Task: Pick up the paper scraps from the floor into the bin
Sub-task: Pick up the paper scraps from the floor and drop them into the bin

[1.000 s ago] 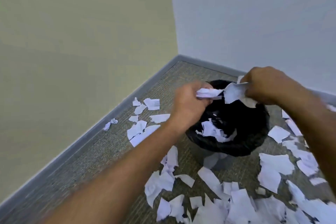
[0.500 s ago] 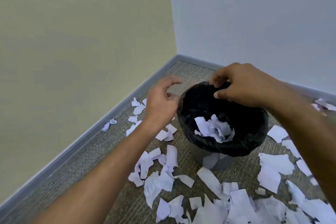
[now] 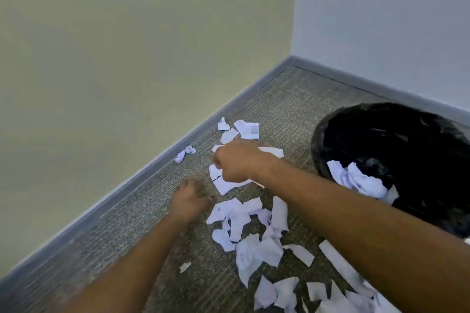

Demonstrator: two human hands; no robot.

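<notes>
Your left hand (image 3: 189, 199) is down on the grey carpet (image 3: 157, 231) near the baseboard (image 3: 142, 173), fingers curled under; blur hides whether it holds anything. Your right hand (image 3: 235, 162) reaches across above the floor, closed in a fist over a cluster of white paper scraps (image 3: 250, 231); a long scrap (image 3: 229, 184) shows just beneath it, though you cannot tell if the fingers pinch it. More torn paper lies scattered between your forearms and toward the lower right, and several pieces (image 3: 245, 129) sit nearer the corner, with one small crumpled bit (image 3: 184, 154) beside the baseboard. A lone tiny scrap (image 3: 185, 266) rests by your left forearm. The bin (image 3: 328, 134), lined with a black bag, stands on the carpet to your right, well apart from both hands, with a heap of white scraps (image 3: 361, 180) already inside it. A pale yellow wall (image 3: 127, 46) meets a light blue wall (image 3: 381, 20) at the corner.
</notes>
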